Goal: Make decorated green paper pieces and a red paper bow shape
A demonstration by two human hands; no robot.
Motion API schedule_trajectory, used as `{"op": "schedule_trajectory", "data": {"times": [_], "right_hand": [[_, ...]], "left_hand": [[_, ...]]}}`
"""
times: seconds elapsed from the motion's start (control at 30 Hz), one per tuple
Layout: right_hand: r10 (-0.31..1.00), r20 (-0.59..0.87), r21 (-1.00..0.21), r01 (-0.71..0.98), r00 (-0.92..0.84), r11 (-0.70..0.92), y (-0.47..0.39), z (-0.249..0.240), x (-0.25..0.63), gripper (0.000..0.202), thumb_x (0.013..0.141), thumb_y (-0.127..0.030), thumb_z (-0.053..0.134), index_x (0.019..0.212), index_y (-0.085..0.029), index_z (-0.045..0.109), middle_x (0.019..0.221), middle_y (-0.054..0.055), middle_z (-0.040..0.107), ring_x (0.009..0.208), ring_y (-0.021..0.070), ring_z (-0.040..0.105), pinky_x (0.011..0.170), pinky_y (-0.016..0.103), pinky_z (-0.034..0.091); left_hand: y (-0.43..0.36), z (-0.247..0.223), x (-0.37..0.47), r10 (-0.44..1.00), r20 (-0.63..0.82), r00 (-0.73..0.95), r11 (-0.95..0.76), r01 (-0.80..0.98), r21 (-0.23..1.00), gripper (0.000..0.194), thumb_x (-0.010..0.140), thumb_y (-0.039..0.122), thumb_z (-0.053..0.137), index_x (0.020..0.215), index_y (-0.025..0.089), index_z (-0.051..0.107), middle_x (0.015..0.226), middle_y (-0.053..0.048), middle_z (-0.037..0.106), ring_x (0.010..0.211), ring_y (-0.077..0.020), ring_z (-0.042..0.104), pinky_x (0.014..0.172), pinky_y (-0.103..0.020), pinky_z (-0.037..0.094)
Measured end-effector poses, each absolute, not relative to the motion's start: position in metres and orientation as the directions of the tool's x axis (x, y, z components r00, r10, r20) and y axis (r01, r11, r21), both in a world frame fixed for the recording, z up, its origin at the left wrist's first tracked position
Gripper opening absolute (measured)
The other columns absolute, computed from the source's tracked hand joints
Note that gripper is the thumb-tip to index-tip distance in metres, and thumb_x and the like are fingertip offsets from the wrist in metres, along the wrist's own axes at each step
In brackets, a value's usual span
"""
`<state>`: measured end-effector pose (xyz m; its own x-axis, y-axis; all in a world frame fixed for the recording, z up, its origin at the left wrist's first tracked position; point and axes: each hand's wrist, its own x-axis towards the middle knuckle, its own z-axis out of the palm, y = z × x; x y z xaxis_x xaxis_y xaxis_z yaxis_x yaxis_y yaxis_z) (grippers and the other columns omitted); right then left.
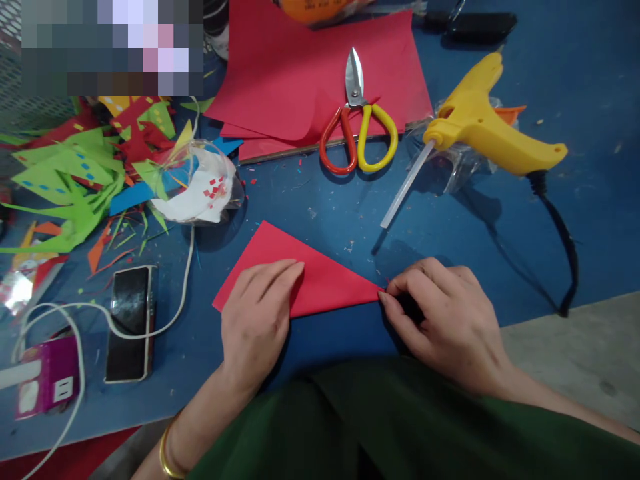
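Observation:
A folded red paper (320, 277) lies on the blue table, narrowing to a point at its right end. My left hand (263, 307) rests on its wide left part, fingers together and pressing it down. At the narrow tip, the thumb and index finger of my right hand (440, 310) pinch the paper. Beyond it, scissors (355, 110) with one red and one yellow handle lie partly on a stack of red sheets (285, 73). A yellow glue gun (493, 130) with a clear glue stick is at the upper right.
Coloured paper scraps (70, 167) and a plastic bowl (200, 183) with red bits are at the left. A phone (131, 323), a white cable (187, 287) and a purple packet (53, 377) lie nearer. The glue gun's black cord (567, 247) curves down the right side.

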<state>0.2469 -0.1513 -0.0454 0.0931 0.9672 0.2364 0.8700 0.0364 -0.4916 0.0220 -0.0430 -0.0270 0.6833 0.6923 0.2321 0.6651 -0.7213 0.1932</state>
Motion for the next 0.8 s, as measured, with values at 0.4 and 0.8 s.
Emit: {"op": "schedule_trajectory", "data": {"times": [0.4, 0.8], "right_hand": [[0.969, 0.231, -0.505, 0.862, 0.093, 0.038, -0.151, -0.045, 0.248, 0.013, 0.094, -0.022, 0.057, 0.081, -0.020, 0.058, 0.077, 0.001, 0.059, 0.066, 0.0174, 0.055, 0.067, 0.034, 0.033], [0.972, 0.206, -0.460, 0.888, 0.118, -0.010, -0.152, -0.043, 0.248, 0.013, 0.093, -0.023, 0.059, 0.080, -0.020, 0.059, 0.078, 0.001, 0.060, 0.064, 0.0163, 0.051, 0.068, 0.033, 0.033]], "left_hand": [[-0.062, -0.018, 0.026, 0.481, 0.071, 0.874, -0.873, 0.485, -0.054, 0.075, 0.095, 0.067, 0.042, 0.142, 0.012, 0.058, 0.140, -0.028, 0.058, 0.125, -0.0423, 0.062, 0.096, -0.053, 0.057], [-0.076, -0.021, 0.028, 0.529, -0.071, 0.845, -0.843, 0.534, 0.067, 0.107, 0.070, 0.089, 0.051, 0.155, 0.025, 0.041, 0.163, -0.026, 0.028, 0.143, -0.0537, 0.035, 0.108, -0.068, 0.039]]}}
